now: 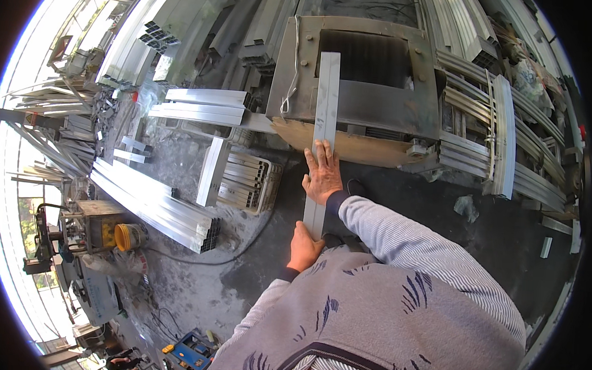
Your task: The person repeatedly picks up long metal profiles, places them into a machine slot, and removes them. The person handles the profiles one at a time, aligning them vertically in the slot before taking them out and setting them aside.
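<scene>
Garment (376,302): grey, napped, leaf-patterned. Bar (327,95): pale metal, long, straight; left hand (303,248) grasping near end, right hand (323,177) laid over, fingers spread. Crate (274,185): metal lengths (238,184), stacked.

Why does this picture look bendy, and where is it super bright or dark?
Head view throughout: fisheye distortion bows straight edges near the black rim; glare whites out the far left; long silver metal tubes shine; the dark rectangular opening in the boxy grey metal machine sits in shadow.
</scene>
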`<state>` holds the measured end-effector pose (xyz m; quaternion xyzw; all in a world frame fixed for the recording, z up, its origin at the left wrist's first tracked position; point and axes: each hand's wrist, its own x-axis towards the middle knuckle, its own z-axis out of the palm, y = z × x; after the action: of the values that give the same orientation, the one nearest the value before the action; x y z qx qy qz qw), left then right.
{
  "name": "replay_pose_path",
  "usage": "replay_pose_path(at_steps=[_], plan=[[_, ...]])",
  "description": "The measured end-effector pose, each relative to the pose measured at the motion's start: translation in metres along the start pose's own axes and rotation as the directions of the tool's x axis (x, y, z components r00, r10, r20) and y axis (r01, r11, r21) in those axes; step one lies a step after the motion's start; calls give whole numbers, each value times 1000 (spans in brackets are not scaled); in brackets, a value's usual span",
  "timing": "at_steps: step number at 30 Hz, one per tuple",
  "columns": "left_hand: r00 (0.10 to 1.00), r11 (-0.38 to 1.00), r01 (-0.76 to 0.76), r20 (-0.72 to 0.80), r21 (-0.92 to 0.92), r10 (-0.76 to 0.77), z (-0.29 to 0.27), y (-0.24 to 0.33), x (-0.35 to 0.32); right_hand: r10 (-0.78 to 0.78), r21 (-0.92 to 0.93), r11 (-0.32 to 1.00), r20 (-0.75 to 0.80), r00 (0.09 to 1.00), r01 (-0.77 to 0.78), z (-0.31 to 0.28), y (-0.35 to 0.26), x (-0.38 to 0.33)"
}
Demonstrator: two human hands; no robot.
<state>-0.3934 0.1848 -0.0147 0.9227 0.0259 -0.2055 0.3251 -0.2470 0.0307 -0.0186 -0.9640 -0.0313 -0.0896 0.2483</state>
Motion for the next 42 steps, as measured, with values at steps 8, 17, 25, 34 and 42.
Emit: replay_pose_path(at_steps=[8, 17, 25, 34, 42], plan=[[999, 1000, -21, 37, -8, 21, -8, 41, 65, -15, 35, 999, -127, 992, 20, -20, 38, 66], [973, 969, -216, -54, 122, 224, -49, 191, 251, 20, -78, 996, -207, 978, -37, -58, 147, 278], [988, 987, -148, -35, 65, 151, -48, 200, 241, 38, -98, 994, -150, 988, -53, -58, 147, 271], [998, 998, -55, 2, 26, 55, -29, 152, 169, 65, -96, 993, -28, 998, -67, -59, 104, 189], [999, 998, -41, 4, 52, 41, -24, 115, 119, 64, -100, 993, -8, 998, -64, -46, 74, 135]])
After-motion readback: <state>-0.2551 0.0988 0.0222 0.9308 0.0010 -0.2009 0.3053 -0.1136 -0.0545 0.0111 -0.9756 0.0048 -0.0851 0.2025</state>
